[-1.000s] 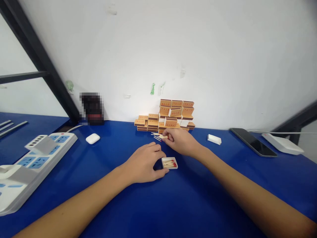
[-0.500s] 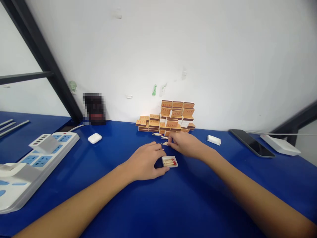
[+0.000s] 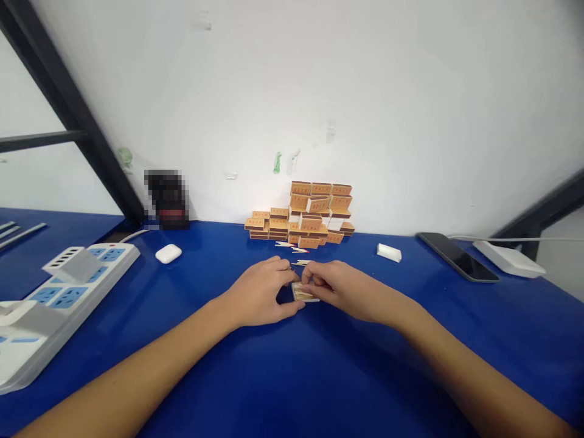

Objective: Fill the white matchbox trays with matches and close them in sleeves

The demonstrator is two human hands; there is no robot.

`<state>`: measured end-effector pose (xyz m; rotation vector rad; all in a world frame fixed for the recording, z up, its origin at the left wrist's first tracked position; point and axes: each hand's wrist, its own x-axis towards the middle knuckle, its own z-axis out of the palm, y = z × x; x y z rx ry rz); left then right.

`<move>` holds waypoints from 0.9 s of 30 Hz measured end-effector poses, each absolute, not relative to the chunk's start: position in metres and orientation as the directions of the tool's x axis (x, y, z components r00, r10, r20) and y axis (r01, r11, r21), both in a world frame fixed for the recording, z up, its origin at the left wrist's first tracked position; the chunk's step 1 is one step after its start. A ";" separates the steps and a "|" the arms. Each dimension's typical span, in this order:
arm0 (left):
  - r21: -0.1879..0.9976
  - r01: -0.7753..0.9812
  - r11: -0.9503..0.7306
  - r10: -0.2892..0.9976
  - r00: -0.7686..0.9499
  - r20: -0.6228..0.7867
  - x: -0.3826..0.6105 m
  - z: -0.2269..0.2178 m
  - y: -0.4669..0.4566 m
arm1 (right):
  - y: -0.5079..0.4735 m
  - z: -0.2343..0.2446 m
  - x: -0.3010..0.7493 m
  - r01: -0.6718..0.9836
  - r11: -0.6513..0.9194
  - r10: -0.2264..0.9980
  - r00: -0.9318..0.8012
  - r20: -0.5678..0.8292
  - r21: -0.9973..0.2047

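Note:
A small white matchbox tray (image 3: 311, 299) lies on the blue table with wooden matches (image 3: 300, 291) in it. My left hand (image 3: 260, 293) steadies the tray from the left, thumb at its near corner and fingers at the far one. Over the tray's right part, my right hand (image 3: 349, 289) is closed in a pinch on matches, whose heads its fingers hide. Just beyond the hands, more loose matches (image 3: 292, 245) lie in small groups. Behind them stand several stacked orange matchboxes (image 3: 278, 228), some set on edge against the wall.
A white power strip (image 3: 68, 316) with plugs fills the left side. Nearer the middle sits a white earbud case (image 3: 168, 253). To the right are a small white box (image 3: 389, 253), a dark phone (image 3: 456, 258) and a white device (image 3: 508, 260) with a cable.
My right hand has come back from the loose matches to the tray and now covers its right part. Fewer matches lie in the nearest loose group. My left hand stays at the tray.

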<state>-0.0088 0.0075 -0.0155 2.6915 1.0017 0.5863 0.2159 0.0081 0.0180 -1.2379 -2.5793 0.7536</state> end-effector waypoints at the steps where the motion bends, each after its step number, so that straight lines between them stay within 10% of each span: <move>1: 0.329 0.576 -0.748 0.661 0.691 0.294 -0.009 -0.016 0.008 | 0.008 0.017 0.215 0.696 0.535 0.769 -0.636 -0.064 -0.479; 27: 0.351 0.577 -0.737 0.670 0.690 0.274 -0.009 -0.015 0.008 | 0.016 0.010 0.228 0.679 0.628 0.751 -0.656 0.067 -0.380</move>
